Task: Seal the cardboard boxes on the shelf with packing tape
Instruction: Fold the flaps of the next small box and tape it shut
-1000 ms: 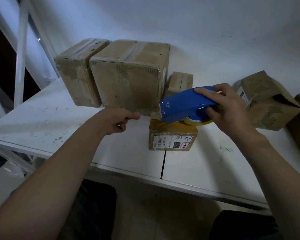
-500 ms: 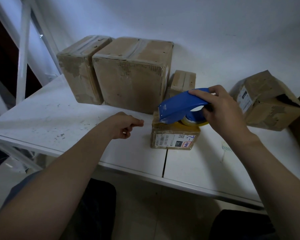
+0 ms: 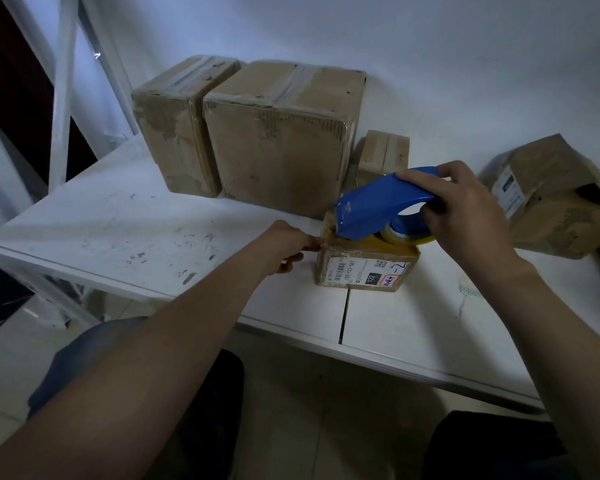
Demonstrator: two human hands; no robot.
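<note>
A small cardboard box [image 3: 364, 270] with a white shipping label stands near the front edge of the white shelf [image 3: 118, 237]. My right hand [image 3: 465, 209] grips a blue tape dispenser [image 3: 378, 209] with a yellowish tape roll [image 3: 407, 237], its front end lying on the box's top at the left edge. My left hand [image 3: 288, 249] has its fingers curled, and the fingertips touch the box's upper left corner by the dispenser's mouth. Whether they pinch the tape end is too small to tell.
Two large taped boxes [image 3: 281, 140] [image 3: 177, 123] stand at the back against the wall, with a small box [image 3: 383, 154] to their right. A dented, torn box [image 3: 551, 199] lies at the right. A white upright frame [image 3: 63, 88] rises at the left.
My left hand has moved right across the shelf until its fingertips reached the small box's left corner. The dispenser has tipped down onto the box top.
</note>
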